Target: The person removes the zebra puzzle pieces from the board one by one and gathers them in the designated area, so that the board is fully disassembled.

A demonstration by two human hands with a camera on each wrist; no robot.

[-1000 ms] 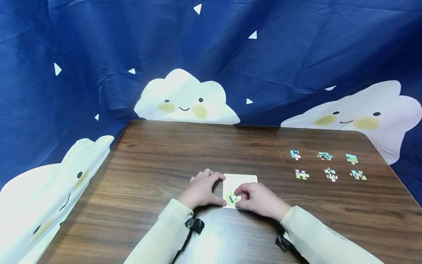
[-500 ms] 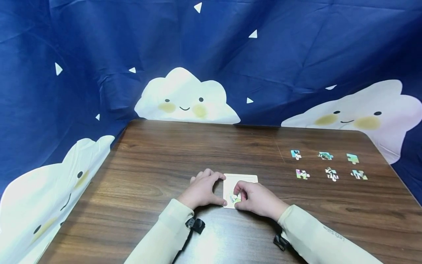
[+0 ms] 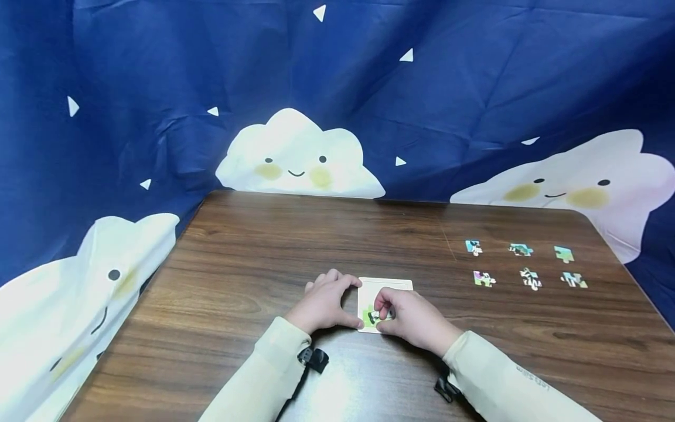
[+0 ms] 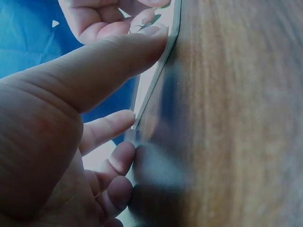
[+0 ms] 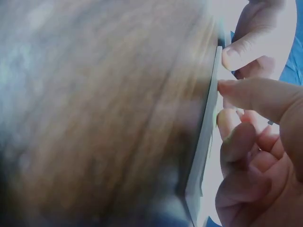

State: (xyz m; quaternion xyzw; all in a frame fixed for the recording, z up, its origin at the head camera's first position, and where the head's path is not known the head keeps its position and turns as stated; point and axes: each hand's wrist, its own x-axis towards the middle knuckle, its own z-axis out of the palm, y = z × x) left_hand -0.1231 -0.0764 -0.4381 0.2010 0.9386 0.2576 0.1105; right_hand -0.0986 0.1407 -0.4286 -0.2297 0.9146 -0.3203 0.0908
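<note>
A small white square puzzle tray lies on the table in front of me. Across its left edge my left hand is spread, the thumb resting on the near corner and the index finger touching the far one. Over the tray's near part, my right hand pinches a jigsaw piece with a white and black print. A light green piece lies in the near left part of the tray, beside the pinched one. In the right wrist view, curled fingers hide much of the tray.
Several loose jigsaw pieces lie in two rows at the table's right, among them a blue one, a pink and green one and a green one. A blue cloud-printed cloth hangs behind the table.
The right fingers have shifted slightly over the tray, and the pinched piece has turned or tilted a little between them. The left hand has stayed at the tray's left edge.
</note>
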